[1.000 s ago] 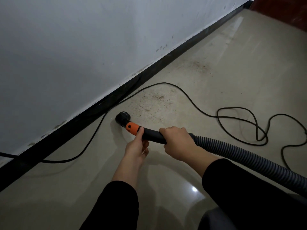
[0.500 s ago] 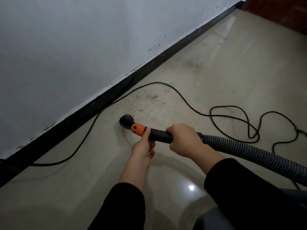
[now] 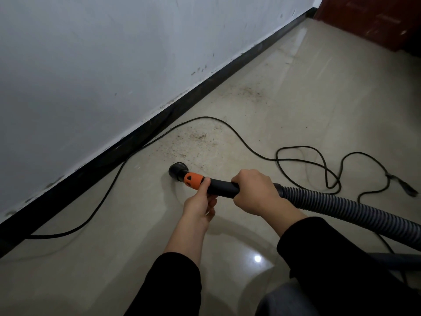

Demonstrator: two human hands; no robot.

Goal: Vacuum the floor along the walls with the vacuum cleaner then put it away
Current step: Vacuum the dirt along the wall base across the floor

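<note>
Beige floor point(image 3: 307, 106) showed grit point(image 3: 198, 139) at one o'clock from the nozzle point(image 3: 176, 171). My left hand point(image 3: 200, 207) pinched and my right hand point(image 3: 255, 190) gripped the wand point(image 3: 224, 189), which I judged stiff and light; the hose point(image 3: 341, 212) looked floppy.

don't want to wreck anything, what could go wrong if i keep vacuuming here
The nozzle sits near the black cord curving round the dirt patch, so pushing forward could snag or suck it in. The cord's loose loops lie beside the hose; dragging the hose might tangle them.
</note>
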